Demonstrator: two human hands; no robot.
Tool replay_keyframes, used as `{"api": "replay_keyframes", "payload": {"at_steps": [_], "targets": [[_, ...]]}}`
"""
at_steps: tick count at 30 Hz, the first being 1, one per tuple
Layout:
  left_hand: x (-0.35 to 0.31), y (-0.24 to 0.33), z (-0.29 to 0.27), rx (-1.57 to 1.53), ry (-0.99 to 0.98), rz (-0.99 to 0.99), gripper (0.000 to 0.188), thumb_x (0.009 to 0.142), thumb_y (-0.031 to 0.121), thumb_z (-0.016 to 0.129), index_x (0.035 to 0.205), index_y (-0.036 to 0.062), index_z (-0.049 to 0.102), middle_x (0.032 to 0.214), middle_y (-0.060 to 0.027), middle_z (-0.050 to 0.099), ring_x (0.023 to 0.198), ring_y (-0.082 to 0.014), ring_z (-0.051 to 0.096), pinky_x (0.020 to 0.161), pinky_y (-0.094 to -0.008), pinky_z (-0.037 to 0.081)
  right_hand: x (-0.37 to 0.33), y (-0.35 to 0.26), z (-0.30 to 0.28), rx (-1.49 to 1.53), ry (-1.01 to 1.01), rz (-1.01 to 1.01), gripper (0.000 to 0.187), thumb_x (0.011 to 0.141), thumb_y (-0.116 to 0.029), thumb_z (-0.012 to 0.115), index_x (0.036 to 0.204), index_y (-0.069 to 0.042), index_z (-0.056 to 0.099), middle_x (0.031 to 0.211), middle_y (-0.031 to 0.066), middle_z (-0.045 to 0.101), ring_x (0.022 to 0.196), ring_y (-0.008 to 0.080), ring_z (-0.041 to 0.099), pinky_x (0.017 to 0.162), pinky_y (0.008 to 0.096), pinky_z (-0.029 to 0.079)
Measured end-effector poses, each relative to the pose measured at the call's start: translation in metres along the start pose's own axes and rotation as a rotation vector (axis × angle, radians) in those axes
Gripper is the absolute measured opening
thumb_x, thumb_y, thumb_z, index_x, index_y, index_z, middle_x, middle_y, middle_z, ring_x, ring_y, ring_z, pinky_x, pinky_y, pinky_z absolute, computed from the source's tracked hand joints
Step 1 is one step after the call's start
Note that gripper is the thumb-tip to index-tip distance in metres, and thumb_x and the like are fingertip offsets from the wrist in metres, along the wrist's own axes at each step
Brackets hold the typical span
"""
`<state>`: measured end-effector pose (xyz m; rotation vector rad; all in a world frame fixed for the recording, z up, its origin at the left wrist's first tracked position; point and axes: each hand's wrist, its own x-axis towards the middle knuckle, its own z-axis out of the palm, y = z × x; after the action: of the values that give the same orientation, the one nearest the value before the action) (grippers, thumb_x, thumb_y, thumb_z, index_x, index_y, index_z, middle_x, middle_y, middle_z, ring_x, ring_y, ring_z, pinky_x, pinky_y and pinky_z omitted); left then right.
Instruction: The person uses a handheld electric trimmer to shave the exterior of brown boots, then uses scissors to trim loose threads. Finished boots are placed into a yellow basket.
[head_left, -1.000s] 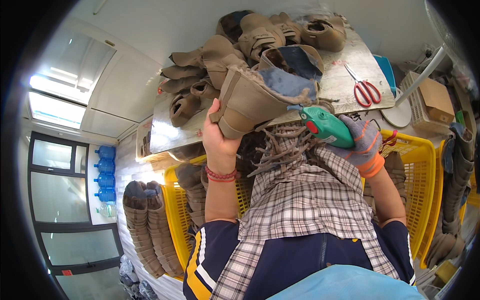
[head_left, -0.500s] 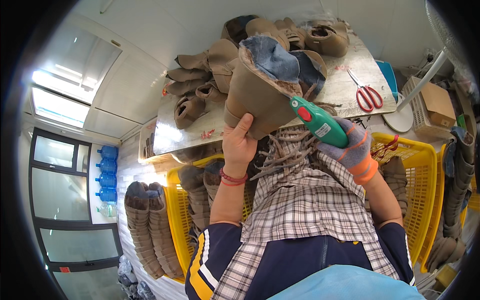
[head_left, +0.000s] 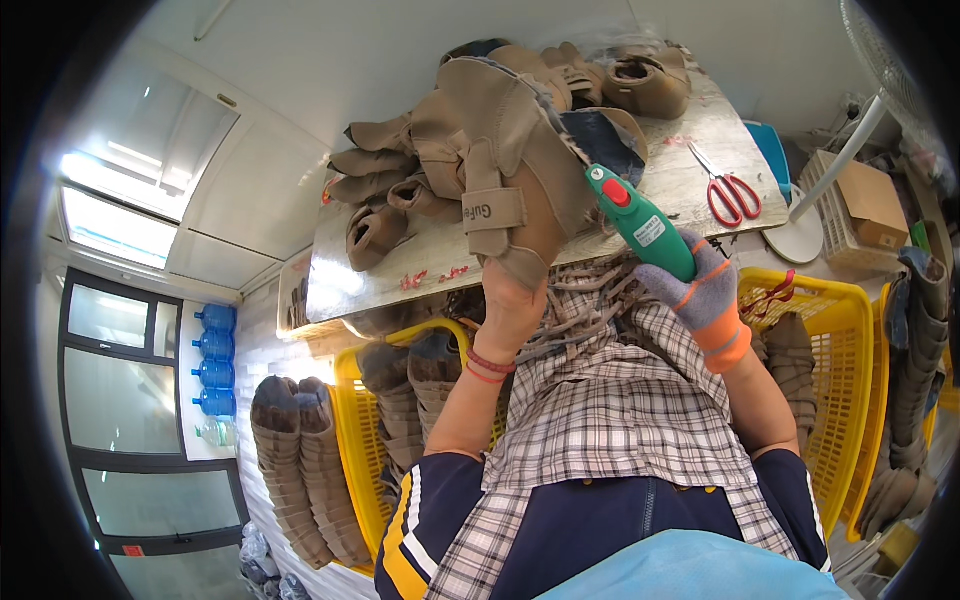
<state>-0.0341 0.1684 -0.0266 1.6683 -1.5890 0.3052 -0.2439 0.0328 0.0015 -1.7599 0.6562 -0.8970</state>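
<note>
A brown shoe upper (head_left: 510,165) with a strap across it is held up over the table's front edge. My bare left hand (head_left: 512,300) grips it from below, the fingers mostly hidden by it. In a grey and orange glove, my right hand (head_left: 700,300) is wrapped round a green handheld electric cutter (head_left: 640,225) with a red button. The cutter's tip meets the right edge of the upper, where a fuzzy lining shows. Cut strips of trimming (head_left: 585,290) lie heaped on my lap, over a checked apron (head_left: 600,410).
More uppers (head_left: 375,235) are piled on the worn table (head_left: 400,270). Red-handled scissors (head_left: 735,198) lie at its right. Yellow baskets (head_left: 850,350) holding stacked uppers flank me, with further stacks (head_left: 300,470) on the left. A fan (head_left: 850,150) stands at the right.
My left hand has turned the upper so its strapped outer side faces me, and the blue lining is mostly hidden. The cutter has shifted slightly up along the edge.
</note>
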Motion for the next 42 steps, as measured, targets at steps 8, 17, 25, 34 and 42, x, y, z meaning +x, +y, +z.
{"api": "replay_keyframes", "payload": {"at_steps": [8, 17, 25, 34, 42], "targets": [[0.009, 0.026, 0.008, 0.246, -0.059, 0.127, 0.046, 0.068, 0.000, 0.060, 0.114, 0.0032, 0.063, 0.123, -0.0177, 0.055, 0.116, -0.0404, 0.047, 0.097, -0.0529, 0.034, 0.002, -0.005, -0.009, 0.149, 0.008, 0.223, 0.046, 0.075, -0.032, 0.079, 0.103, 0.001, 0.062, 0.073, 0.0025, 0.064, 0.063, 0.0053, 0.057, 0.057, 0.0213, 0.047], [-0.017, 0.030, 0.007, 0.273, -0.242, 0.173, 0.045, 0.068, 0.006, 0.062, 0.112, 0.0005, 0.063, 0.119, -0.0172, 0.058, 0.110, -0.0380, 0.052, 0.092, -0.0512, 0.038, 0.002, 0.001, -0.019, 0.240, -0.004, 0.337, 0.041, 0.078, -0.032, 0.076, 0.097, 0.001, 0.062, 0.069, 0.0003, 0.060, 0.058, 0.0047, 0.052, 0.052, 0.0210, 0.043], [-0.080, 0.033, -0.020, -0.404, 0.147, -0.329, 0.037, 0.079, -0.003, 0.060, 0.116, -0.0037, 0.058, 0.122, -0.0155, 0.056, 0.115, -0.0284, 0.053, 0.095, -0.0407, 0.042, -0.020, 0.026, -0.021, 0.041, 0.007, 0.316, 0.045, 0.074, -0.033, 0.078, 0.100, -0.001, 0.062, 0.073, 0.0042, 0.064, 0.062, 0.0091, 0.059, 0.058, 0.0243, 0.048], [-0.062, -0.012, -0.090, -1.090, 0.553, -0.816, 0.045, 0.093, 0.024, 0.055, 0.130, -0.0005, 0.046, 0.126, -0.0120, 0.055, 0.113, -0.0235, 0.054, 0.094, -0.0382, 0.045, -0.083, 0.108, 0.032, -0.616, -0.859, 0.177, 0.053, 0.081, -0.058, 0.058, 0.105, -0.012, 0.063, 0.082, 0.0104, 0.067, 0.081, 0.0292, 0.065, 0.070, 0.0396, 0.051], [-0.041, -0.009, -0.073, -1.448, 0.595, -1.265, 0.039, 0.095, 0.040, 0.048, 0.112, 0.0062, 0.054, 0.091, -0.0061, 0.059, 0.085, -0.0235, 0.057, 0.073, -0.0372, 0.049, 0.012, 0.126, -0.038, -0.569, 0.042, -0.146, 0.023, 0.086, -0.026, 0.060, 0.102, -0.009, 0.065, 0.097, 0.0126, 0.062, 0.090, 0.0305, 0.059, 0.078, 0.0388, 0.048]]}}
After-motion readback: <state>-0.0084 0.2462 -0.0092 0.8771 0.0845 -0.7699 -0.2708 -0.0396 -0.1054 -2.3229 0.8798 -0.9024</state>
